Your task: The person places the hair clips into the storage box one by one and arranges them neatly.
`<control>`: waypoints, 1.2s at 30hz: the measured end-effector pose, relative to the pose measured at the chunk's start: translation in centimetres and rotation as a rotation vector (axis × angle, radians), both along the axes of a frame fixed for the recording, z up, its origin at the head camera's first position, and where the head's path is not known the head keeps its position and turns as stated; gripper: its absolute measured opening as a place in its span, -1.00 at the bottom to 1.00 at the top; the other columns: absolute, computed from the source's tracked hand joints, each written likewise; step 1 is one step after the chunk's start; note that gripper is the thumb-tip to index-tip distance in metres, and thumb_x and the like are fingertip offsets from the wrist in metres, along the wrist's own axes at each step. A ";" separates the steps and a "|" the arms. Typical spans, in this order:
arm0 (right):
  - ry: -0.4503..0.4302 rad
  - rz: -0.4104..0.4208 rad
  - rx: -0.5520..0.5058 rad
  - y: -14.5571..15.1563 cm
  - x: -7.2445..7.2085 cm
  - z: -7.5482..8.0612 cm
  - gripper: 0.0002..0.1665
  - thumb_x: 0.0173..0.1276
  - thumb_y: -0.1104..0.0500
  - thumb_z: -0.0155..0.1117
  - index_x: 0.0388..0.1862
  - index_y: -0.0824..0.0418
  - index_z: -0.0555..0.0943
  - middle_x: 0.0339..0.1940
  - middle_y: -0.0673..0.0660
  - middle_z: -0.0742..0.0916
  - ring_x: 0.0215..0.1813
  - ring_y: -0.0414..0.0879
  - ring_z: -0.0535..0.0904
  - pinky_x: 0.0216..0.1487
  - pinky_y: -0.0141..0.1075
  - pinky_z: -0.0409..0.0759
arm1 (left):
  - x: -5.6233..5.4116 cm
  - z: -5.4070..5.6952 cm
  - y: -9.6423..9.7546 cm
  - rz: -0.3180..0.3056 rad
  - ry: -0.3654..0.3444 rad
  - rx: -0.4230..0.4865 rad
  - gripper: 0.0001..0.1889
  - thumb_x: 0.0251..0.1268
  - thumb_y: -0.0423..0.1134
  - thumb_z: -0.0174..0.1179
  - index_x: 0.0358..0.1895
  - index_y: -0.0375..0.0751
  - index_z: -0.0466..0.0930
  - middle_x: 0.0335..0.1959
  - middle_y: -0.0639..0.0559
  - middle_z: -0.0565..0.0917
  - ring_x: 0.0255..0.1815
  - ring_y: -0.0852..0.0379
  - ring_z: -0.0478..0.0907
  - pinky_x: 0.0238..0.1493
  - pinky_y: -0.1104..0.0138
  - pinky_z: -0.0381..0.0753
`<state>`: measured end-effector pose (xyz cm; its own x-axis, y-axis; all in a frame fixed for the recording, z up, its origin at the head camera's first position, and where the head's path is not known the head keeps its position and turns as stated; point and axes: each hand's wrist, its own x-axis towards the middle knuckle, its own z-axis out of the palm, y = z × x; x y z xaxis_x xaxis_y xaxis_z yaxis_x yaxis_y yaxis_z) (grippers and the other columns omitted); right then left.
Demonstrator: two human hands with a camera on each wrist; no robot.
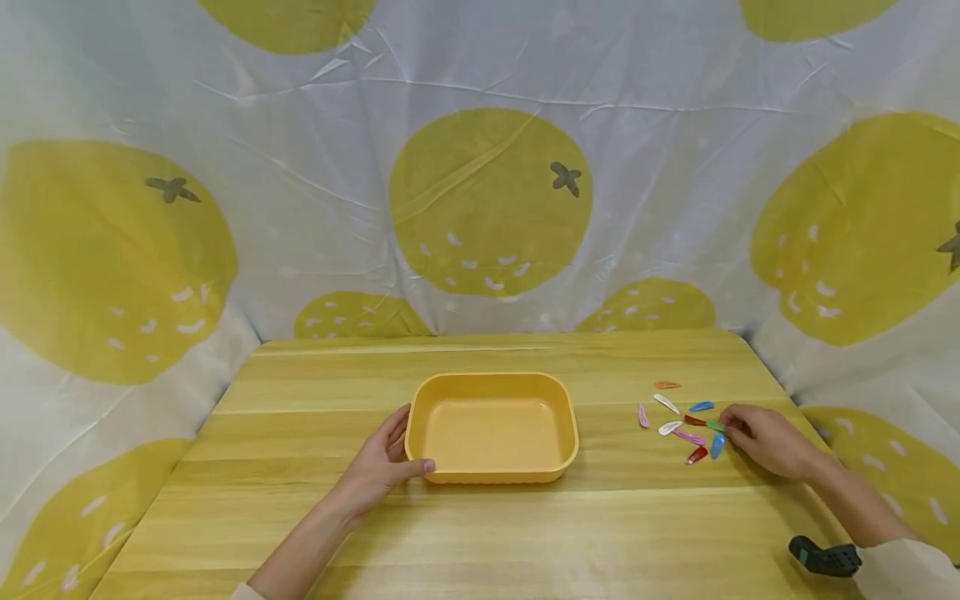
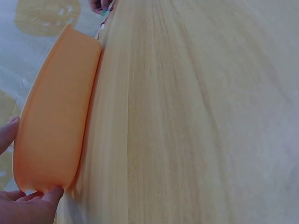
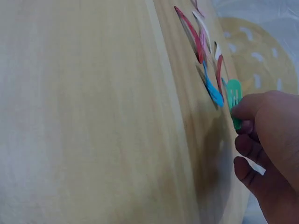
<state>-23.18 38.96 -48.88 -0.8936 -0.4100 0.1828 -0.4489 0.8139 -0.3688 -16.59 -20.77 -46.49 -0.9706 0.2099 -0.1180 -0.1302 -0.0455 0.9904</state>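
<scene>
A yellow plastic basin [image 1: 491,477], rectangular with rounded corners, sits on the table with nothing inside. My left hand [image 1: 382,458] grips its left end, thumb on the front rim and fingers along the side wall; the left wrist view shows fingertips on the wall [image 2: 56,107]. At the right, my right hand [image 1: 772,442] pinches a green snap hair clip [image 3: 234,100] between thumb and index finger, tilted up in the right wrist view. Close by lie a blue clip [image 1: 717,446], a dark red clip [image 1: 694,421] and a red clip [image 1: 697,456].
Further clips are scattered left of my right hand: an orange clip [image 1: 667,385], a pink clip [image 1: 643,416], a white clip [image 1: 666,403] and several others. A black device [image 1: 825,557] is at my right wrist. A lemon-print curtain [image 1: 645,208] hangs behind the wooden table [image 1: 337,367].
</scene>
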 end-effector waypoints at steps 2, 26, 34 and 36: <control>-0.004 -0.002 -0.002 0.0 0.0 0.2 -0.99 0.46 0.37 0.32 -0.20 0.32 0.64 -0.40 -0.14 0.60 -0.39 -0.31 0.40 -0.37 -0.27 0.50 | 0.0 0.0 0.0 -0.001 0.000 0.000 0.11 0.16 -0.54 0.48 0.67 -0.29 -0.12 0.67 -0.25 0.00 0.56 -0.27 0.17 0.25 0.21 0.54; -0.044 0.103 0.010 -4.5 -2.8 5.8 -0.93 0.53 0.35 0.23 -0.20 0.23 0.61 -0.52 -0.13 0.51 -0.52 -0.29 0.32 -0.46 -0.33 0.38 | 0.3 0.0 -0.3 -0.006 -0.002 0.032 0.12 0.16 -0.58 0.45 0.68 -0.30 -0.14 0.68 -0.24 -0.03 0.56 -0.27 0.18 0.24 0.22 0.56; -0.034 0.174 0.019 -8.0 -4.0 7.4 -0.88 0.48 0.38 0.23 -0.23 0.18 0.62 -0.51 -0.16 0.52 -0.50 -0.28 0.35 -0.45 -0.32 0.41 | 0.3 0.0 -0.3 -0.013 0.004 0.022 0.12 0.16 -0.56 0.46 0.68 -0.30 -0.14 0.67 -0.25 -0.03 0.54 -0.29 0.21 0.21 0.24 0.58; -0.025 0.194 0.020 -9.2 -4.3 7.9 -0.87 0.49 0.37 0.23 -0.23 0.16 0.63 -0.50 -0.17 0.53 -0.49 -0.28 0.36 -0.44 -0.31 0.42 | 0.2 0.0 -0.3 -0.018 0.005 0.023 0.11 0.17 -0.56 0.45 0.68 -0.30 -0.14 0.67 -0.26 -0.04 0.53 -0.30 0.22 0.20 0.24 0.58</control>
<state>-27.53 29.80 -41.01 -0.8014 -0.5785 0.1521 -0.5893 0.7201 -0.3662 -16.35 -21.11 -46.44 -0.9672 0.2296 -0.1084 -0.1265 -0.0656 0.9898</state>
